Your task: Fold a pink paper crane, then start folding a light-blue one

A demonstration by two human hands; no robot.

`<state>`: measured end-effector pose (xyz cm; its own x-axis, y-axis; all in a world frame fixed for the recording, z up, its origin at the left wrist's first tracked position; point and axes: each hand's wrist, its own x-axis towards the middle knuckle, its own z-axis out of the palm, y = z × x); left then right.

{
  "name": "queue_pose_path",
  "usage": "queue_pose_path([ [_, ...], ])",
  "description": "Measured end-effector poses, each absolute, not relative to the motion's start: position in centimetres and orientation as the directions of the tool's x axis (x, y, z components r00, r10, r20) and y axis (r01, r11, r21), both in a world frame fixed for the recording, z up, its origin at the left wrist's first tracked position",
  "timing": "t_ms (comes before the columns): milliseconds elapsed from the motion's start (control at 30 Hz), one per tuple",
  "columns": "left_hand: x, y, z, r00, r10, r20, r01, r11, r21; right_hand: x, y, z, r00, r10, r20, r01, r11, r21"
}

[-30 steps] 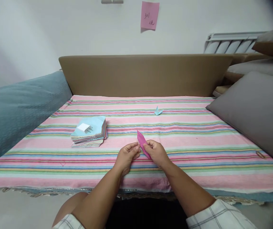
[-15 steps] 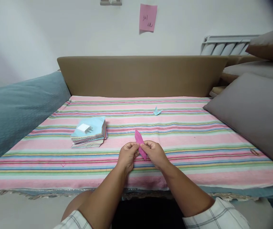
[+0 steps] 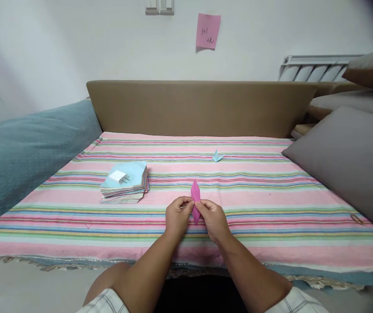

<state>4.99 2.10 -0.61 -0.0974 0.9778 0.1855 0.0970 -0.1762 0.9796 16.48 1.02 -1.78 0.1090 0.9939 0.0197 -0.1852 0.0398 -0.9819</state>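
Our left hand and right hand pinch the pink paper, now squarer to the sofa's front edge, so evenly held.

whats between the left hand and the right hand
The pink folded paper, held between the left hand and right hand, as the head view shows.

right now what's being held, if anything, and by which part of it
A folded pink paper, pinched around its middle: the left grip at its left edge, the right grip at its right.
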Motion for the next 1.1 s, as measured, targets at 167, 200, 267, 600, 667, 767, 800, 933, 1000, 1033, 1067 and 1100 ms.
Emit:
queue_pose_path([
  [167, 4.5, 2.0, -0.3, -0.02, 0.957, 0.288, 0.249, -0.274, 0.929, 17.0, 1.0, -1.6, 0.102, 0.991, 0.089, -0.025, 0.092, -0.995],
  [200, 4.6, 1.9, -0.3, -0.006, 0.959, 0.282, 0.242, -0.273, 0.931, 17.1, 0.9, -1.4, 0.113, 0.989, 0.092, 0.004, 0.093, -0.996],
  [267, 4.8, 1.6, -0.2, 0.008, 0.972, 0.235, 0.185, -0.233, 0.955, 17.2, 0.8, -1.1, 0.14, 0.985, 0.098, 0.034, 0.094, -0.995],
  [600, 5.0, 1.4, -0.6, -0.03, 0.98, 0.198, 0.064, -0.196, 0.978, 16.8, 0.8, -1.8, 0.089, 0.987, 0.131, -0.069, 0.137, -0.988],
  [667, 4.8, 1.4, -0.6, -0.047, 0.973, 0.226, 0.102, -0.221, 0.97, 16.8, 0.7, -1.8, 0.071, 0.987, 0.141, -0.055, 0.145, -0.988],
  [767, 4.7, 1.4, -0.4, -0.072, 0.963, 0.259, 0.147, -0.246, 0.958, 17.0, 0.4, -1.5, 0.044, 0.989, 0.143, -0.055, 0.146, -0.988],
  [800, 4.7, 1.4, -0.2, -0.074, 0.962, 0.263, 0.147, -0.25, 0.957, 17.1, 0.3, -1.4, 0.042, 0.989, 0.141, -0.058, 0.144, -0.988],
  [933, 4.7, 1.3, 0.1, -0.06, 0.966, 0.251, 0.125, -0.243, 0.962, 17.4, 0.2, -1.0, 0.047, 0.986, 0.159, -0.013, 0.16, -0.987],
  [1000, 4.7, 1.4, 0.0, -0.066, 0.974, 0.215, 0.105, -0.208, 0.973, 17.5, 0.2, -0.9, 0.031, 0.983, 0.184, 0.003, 0.184, -0.983],
  [1033, 4.7, 1.4, -0.2, -0.067, 0.979, 0.194, 0.088, -0.188, 0.978, 17.5, 0.2, -0.9, 0.024, 0.981, 0.194, 0.002, 0.194, -0.981],
  [1067, 4.7, 1.5, -0.3, -0.064, 0.983, 0.174, 0.066, -0.17, 0.983, 17.4, 0.2, -0.8, 0.018, 0.98, 0.199, -0.002, 0.2, -0.98],
  [1100, 4.7, 1.5, -0.4, -0.058, 0.986, 0.154, 0.041, -0.152, 0.987, 17.4, 0.2, -0.8, 0.014, 0.98, 0.2, -0.007, 0.2, -0.98],
])
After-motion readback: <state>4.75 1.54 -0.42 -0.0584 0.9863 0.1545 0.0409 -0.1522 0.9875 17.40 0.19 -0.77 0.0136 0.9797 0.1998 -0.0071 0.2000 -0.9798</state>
